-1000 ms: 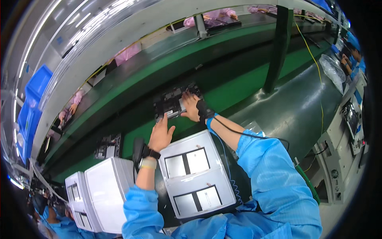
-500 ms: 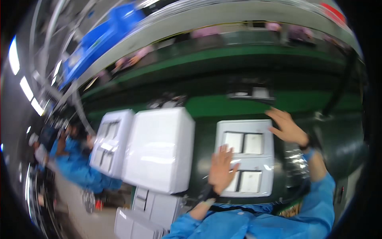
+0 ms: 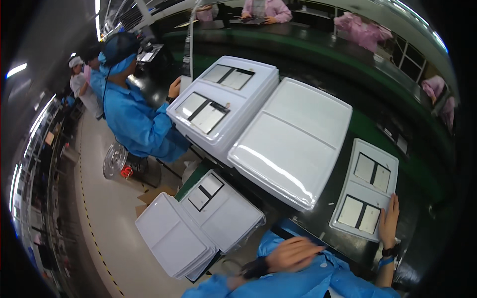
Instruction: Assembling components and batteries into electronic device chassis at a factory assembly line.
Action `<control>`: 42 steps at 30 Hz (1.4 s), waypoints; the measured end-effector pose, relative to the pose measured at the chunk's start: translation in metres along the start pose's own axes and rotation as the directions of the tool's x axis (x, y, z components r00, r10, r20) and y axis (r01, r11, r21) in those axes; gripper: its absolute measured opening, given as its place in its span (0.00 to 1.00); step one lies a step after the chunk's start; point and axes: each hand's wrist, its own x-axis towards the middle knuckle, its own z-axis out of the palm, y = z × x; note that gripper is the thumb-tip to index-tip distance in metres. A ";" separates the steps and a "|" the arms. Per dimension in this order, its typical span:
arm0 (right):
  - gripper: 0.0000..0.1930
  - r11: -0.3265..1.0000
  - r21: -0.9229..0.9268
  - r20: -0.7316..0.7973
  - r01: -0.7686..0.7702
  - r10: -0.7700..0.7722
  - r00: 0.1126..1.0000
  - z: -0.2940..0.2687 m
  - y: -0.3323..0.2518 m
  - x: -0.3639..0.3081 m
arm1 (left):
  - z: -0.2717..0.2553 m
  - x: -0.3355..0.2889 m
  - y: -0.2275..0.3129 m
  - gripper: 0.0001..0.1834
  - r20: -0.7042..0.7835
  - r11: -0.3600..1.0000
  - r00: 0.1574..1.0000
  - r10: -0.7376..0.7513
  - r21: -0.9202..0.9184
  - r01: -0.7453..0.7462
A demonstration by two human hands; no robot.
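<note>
A shallow white plastic tray (image 3: pixel 343 198) lies on the dark bench at the right. In its two compartments are flat silver-and-black rectangular packs, an upper pack (image 3: pixel 381 177) and a lower pack (image 3: pixel 351 211). My right hand (image 3: pixel 389 224) rests along the tray's right edge near the lower pack, fingers straight and close together. My left hand (image 3: pixel 294 254) is in front of my body, away from the tray. It is slightly blurred, its fingers are extended, and I see nothing held in it.
Left of the tray stand a stack of white trays (image 3: pixel 293 144) and another stack (image 3: pixel 218 94) with similar packs on top. Lower down are more trays (image 3: pixel 171 233) and a tray with one pack (image 3: pixel 233 218). A co-worker in blue (image 3: pixel 131 116) sits at the left. People in pink work across the bench.
The view has swung left, bringing the lower trays and co-worker into fuller sight. My left hand has left the tray's lower pack; my right hand has come down to the tray's right edge.
</note>
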 end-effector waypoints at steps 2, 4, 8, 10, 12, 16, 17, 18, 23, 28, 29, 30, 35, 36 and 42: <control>0.32 0.999 -0.046 -0.056 -0.001 -0.002 0.998 0.012 0.007 -0.003 | -0.068 -0.037 0.001 0.08 -0.234 0.922 0.968 -0.087 0.349 0.167; 0.30 0.995 -0.097 -0.038 -0.024 0.021 0.999 0.012 0.019 -0.004 | -0.146 -0.075 -0.004 0.06 -0.472 0.664 0.825 -0.311 0.513 0.544; 0.29 0.989 -0.144 -0.032 -0.012 0.008 0.999 0.014 0.019 -0.003 | -0.289 -0.178 -0.039 0.18 -0.618 0.124 0.691 -0.374 0.706 0.698; 0.28 0.977 -0.213 -0.067 0.010 -0.025 0.997 0.015 0.019 0.000 | -0.342 -0.215 -0.071 0.15 -0.713 0.044 0.632 -0.303 0.652 0.757; 0.28 0.982 -0.187 -0.137 0.014 -0.040 0.990 0.011 0.000 0.007 | -0.366 -0.249 -0.113 0.14 -0.781 0.053 0.557 -0.280 0.567 0.822; 0.25 0.987 -0.102 -0.265 0.124 -0.147 0.953 -0.006 -0.100 0.012 | -0.351 -0.288 -0.175 0.21 -0.805 -0.275 0.410 -0.428 0.548 0.790; 0.25 0.984 -0.116 -0.276 0.133 -0.161 0.948 -0.002 -0.127 0.008 | -0.347 -0.277 -0.170 0.21 -0.816 -0.269 0.388 -0.429 0.525 0.807; 0.23 0.976 -0.089 -0.309 0.197 -0.215 0.926 0.004 -0.153 0.002 | -0.338 -0.290 -0.167 0.21 -0.823 -0.259 0.371 -0.431 0.506 0.823; 0.23 0.984 -0.036 -0.145 0.175 -0.179 0.973 0.072 -0.164 -0.035 | -0.324 -0.286 -0.175 0.20 -0.835 -0.172 0.398 -0.379 0.486 0.857; 0.22 0.972 -0.083 -0.179 0.218 -0.230 0.957 0.094 -0.134 -0.044 | -0.330 -0.286 -0.160 0.17 -0.837 -0.161 0.401 -0.372 0.484 0.860; 0.20 0.976 0.029 -0.191 0.217 -0.208 0.959 0.085 -0.171 -0.047 | -0.330 -0.288 -0.158 0.17 -0.832 -0.159 0.401 -0.383 0.487 0.859; 0.13 0.945 0.088 -0.268 0.316 -0.283 0.921 0.077 -0.209 -0.049 | -0.331 -0.289 -0.157 0.16 -0.840 -0.155 0.401 -0.366 0.480 0.863; 0.05 0.607 0.626 0.161 0.490 -0.714 0.681 0.073 -0.335 -0.045 | -0.337 -0.286 -0.155 0.14 -0.842 -0.081 0.373 -0.391 0.434 0.897; 0.05 0.568 0.733 0.339 0.374 -0.782 0.523 0.085 -0.361 -0.033 | -0.338 -0.288 -0.156 0.14 -0.830 -0.085 0.392 -0.396 0.458 0.885; 0.29 0.443 0.890 0.425 0.107 -0.891 0.158 0.223 -0.467 -0.058 | -0.384 -0.310 -0.088 0.29 -0.942 0.548 0.047 -0.332 -0.152 0.823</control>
